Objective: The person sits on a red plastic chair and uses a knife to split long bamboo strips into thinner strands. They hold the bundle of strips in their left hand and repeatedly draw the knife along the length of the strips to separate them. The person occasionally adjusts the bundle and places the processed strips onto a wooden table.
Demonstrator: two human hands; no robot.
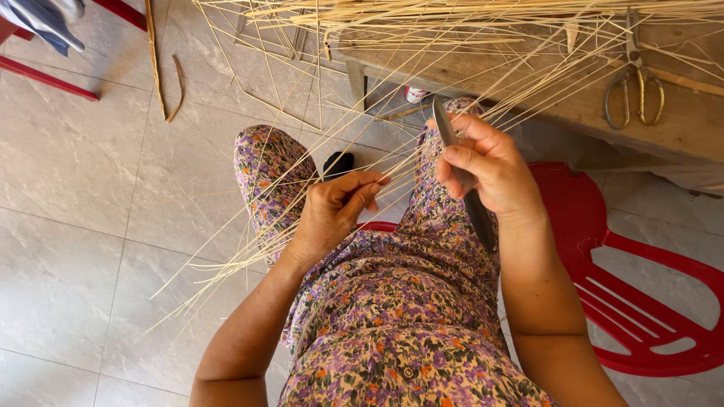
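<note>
Nearest the camera, the person's lap in a floral dress (392, 316) fills the lower centre of the view, seated on a red plastic chair (641, 301) whose frame shows to the right. Just beyond, the left hand (335, 207) is closed narrow, thumb and fingers pinched on 1 or more thin pale strips (249, 252); the exact count in the pinch cannot be told. The right hand (486, 166) is wrapped around a long dark knife (460, 173), blade tip pointing far, handle end lying back along the forearm. The strips run as a loose bundle from the near left, across the knees, to the far right, where they rest on a low wooden bench (679, 120). By judgement, the work stands somewhere midway: many strips already lie slender and even, yet the bundle remains unsorted and the knife is in working grip. A pair of scissors (633, 90) lies on the bench, well apart from both hands. A small dark object (338, 162) sits on the floor between the knees. The tiled floor (83, 226) to the left offers open room; to the right, chair and bench edge crowd the right elbow. 2 curved cane offcuts (166, 83) lie far left.
</note>
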